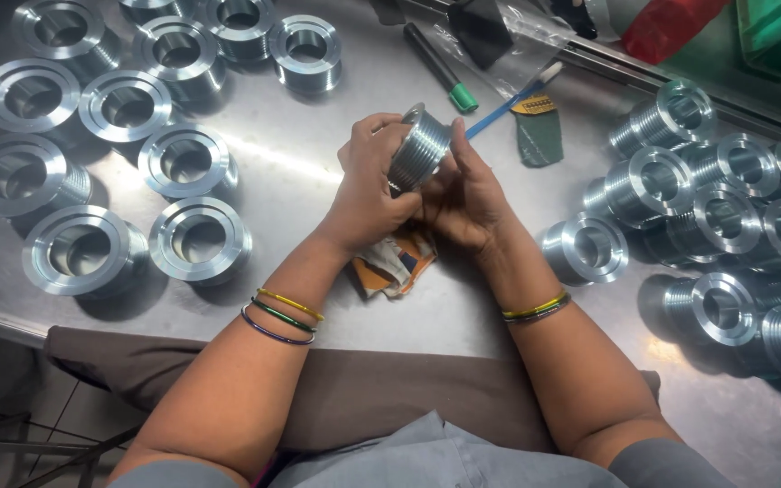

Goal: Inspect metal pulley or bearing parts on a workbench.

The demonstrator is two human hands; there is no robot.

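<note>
Part in hand: a ribbed, silver machined metal pulley (419, 147), held tilted above the brushed steel bench (463, 316), well clear of its surface.
Left hand (371, 185): grip pressed around the near side of the pulley, thumb and fingers wrapped on the grooved wall.
Right hand (467, 194): grip cupped under and beside the pulley, fingers raised along its far side, palm supporting it.
Under the hands: a crumpled orange-and-white cloth (397, 262) lies on the bench, just beneath the wrists.
Left stock: a group of like flanged metal rings (184, 163) stands bore-up, well apart from the hands.
Right stock: a cluster of grooved pulleys (711, 194) lies on its sides, closely packed.
Tools nearby: a black marker with green cap (441, 68) and a blue-handled brush (512, 98) lie beyond the hands.
Step in hand: judged to be hand inspection or wiping of one pulley, turned between both palms.
Next move calls for: a firm two-handed hold while rotating, so the grooves pass fully under view.
</note>
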